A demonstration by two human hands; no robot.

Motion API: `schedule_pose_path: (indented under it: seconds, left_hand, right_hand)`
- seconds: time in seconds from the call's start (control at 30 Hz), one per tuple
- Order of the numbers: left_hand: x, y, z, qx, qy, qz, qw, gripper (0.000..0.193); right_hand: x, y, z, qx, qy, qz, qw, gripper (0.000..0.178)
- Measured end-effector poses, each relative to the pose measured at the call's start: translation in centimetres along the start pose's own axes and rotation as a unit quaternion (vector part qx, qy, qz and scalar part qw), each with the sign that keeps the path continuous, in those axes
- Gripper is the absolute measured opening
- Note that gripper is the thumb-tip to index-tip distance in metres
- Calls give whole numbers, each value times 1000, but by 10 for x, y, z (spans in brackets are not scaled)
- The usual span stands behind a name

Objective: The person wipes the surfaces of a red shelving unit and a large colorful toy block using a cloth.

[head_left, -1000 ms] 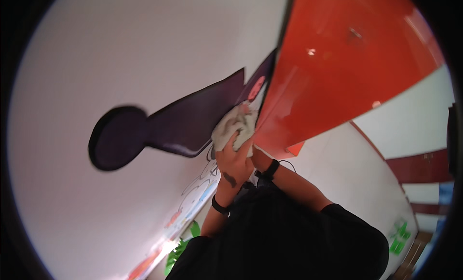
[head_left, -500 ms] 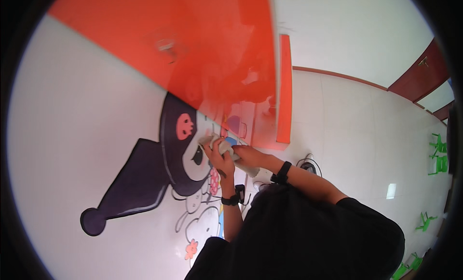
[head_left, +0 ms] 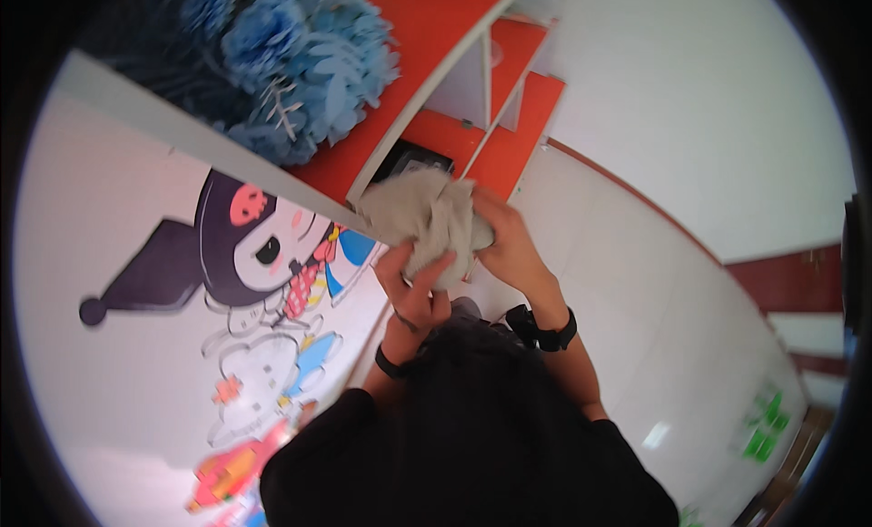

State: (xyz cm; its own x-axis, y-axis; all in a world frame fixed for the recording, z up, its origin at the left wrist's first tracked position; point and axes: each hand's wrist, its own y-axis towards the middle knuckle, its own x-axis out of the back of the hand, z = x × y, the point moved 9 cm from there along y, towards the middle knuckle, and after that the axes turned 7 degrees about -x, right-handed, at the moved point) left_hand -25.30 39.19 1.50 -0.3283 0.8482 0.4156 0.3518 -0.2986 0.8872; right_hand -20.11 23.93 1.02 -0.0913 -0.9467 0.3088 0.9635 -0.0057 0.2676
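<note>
A crumpled grey-beige cloth [head_left: 422, 214] is bunched between my two hands, beside the corner of a red-and-white shelf unit [head_left: 359, 159]. My left hand [head_left: 416, 291] grips its lower edge, fingers bent against the folds. On the other side, my right hand [head_left: 510, 246] is closed around the cloth's right end, with some fingertips hidden by the fabric. Both wrists wear black bands.
Blue artificial flowers [head_left: 304, 73] sit on top of the shelf unit. A dark box-like object [head_left: 413, 159] lies on a lower shelf. Cartoon figures [head_left: 263, 246] decorate the wall at left. Green chairs [head_left: 766, 427] stand far right on the pale floor [head_left: 627, 309].
My view has turned toward the shelf unit, bringing the flowers and open shelves into sight. Both hands hold the cloth higher in the picture, and more of it shows.
</note>
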Motion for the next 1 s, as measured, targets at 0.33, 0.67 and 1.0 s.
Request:
schedule_pose_path:
  seconds: [0.33,0.67,1.0]
  left_hand:
    - [-6,110,28,52,255,-58,964,27]
    - [-46,112,51,138,336,-166,917,27]
    - [-60,110,54,150,420,-240,862,18]
  right_hand:
    - [28,103,68,262,-199,-9,944,47]
    - [25,172,28,322,-71,177,927,42]
    - [19,181,40,420,-68,330,842,37]
